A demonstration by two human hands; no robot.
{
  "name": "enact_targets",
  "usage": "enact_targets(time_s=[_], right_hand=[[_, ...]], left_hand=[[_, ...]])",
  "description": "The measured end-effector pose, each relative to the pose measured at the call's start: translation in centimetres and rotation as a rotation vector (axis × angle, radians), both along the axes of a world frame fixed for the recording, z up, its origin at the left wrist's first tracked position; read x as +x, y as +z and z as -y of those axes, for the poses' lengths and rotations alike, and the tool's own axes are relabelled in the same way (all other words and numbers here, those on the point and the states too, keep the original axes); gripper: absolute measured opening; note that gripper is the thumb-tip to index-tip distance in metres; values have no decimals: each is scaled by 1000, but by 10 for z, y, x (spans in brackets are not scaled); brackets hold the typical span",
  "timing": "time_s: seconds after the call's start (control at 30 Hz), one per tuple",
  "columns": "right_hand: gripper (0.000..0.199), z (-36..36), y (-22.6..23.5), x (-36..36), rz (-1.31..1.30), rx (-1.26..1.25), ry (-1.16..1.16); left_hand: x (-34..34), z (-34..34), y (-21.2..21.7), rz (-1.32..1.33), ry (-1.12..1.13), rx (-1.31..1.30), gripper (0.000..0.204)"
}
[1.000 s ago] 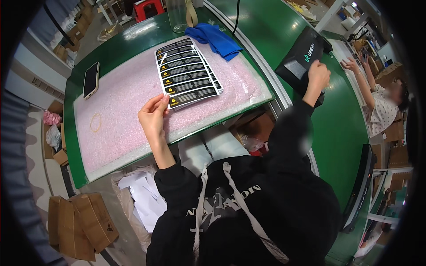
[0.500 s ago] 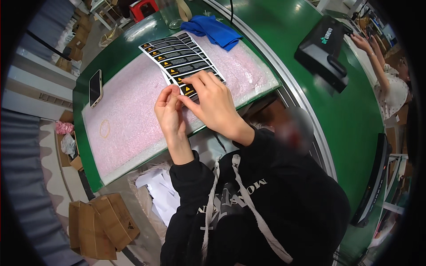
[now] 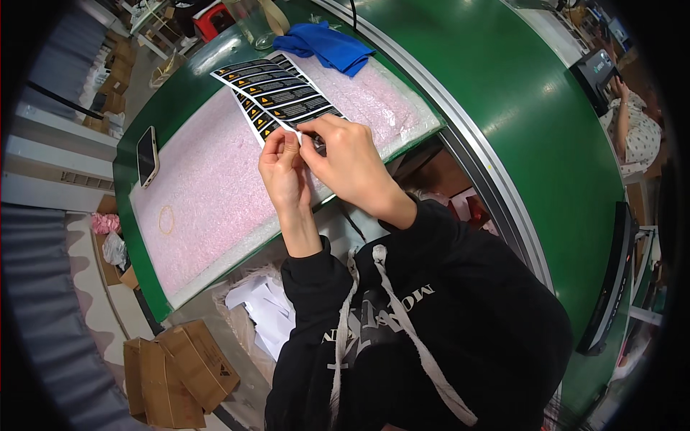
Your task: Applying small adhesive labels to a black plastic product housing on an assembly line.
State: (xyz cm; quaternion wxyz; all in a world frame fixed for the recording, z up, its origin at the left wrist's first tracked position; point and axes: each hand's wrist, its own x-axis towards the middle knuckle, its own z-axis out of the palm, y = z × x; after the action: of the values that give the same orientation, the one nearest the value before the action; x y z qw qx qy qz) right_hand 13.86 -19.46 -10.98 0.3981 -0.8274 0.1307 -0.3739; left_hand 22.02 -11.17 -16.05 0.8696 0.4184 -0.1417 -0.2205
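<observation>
A sheet of black warning labels point(image 3: 277, 92) with small orange triangles and white edges lies at a slant over a second label sheet point(image 3: 250, 117). My left hand point(image 3: 286, 176) is pinched at the near corner of the top sheet, its thumb and forefinger together. Close beside it, my right hand point(image 3: 350, 159) pinches the same corner from the right. A narrow white edge shows between the fingertips. Whether a single label is parted from its backing there is hidden by the fingers. Both sheets rest on a pink bubble-wrap pad point(image 3: 208, 172).
A blue cloth point(image 3: 327, 47) and a clear jar point(image 3: 249, 25) stand at the pad's far side. A phone point(image 3: 147, 156) and a rubber band point(image 3: 167, 220) lie left. Rightward runs a green belt point(image 3: 496, 100) with a metal rail; beyond it a co-worker's hand point(image 3: 619, 90) touches a black case point(image 3: 595, 77).
My hands have drawn closer together at the sheet's near corner, and more of the lower sheet shows. The black case on the belt has moved far right to the co-worker.
</observation>
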Motion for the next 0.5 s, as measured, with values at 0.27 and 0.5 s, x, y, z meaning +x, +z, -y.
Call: enact_targets(time_s=[0.27, 0.5], right_hand=[[16, 13, -7, 2, 48, 69, 31], [18, 50, -18, 16, 130, 259, -29]], left_hand=[[1, -3, 1, 78, 33, 56, 11], [4, -21, 3, 209, 232, 308, 8]])
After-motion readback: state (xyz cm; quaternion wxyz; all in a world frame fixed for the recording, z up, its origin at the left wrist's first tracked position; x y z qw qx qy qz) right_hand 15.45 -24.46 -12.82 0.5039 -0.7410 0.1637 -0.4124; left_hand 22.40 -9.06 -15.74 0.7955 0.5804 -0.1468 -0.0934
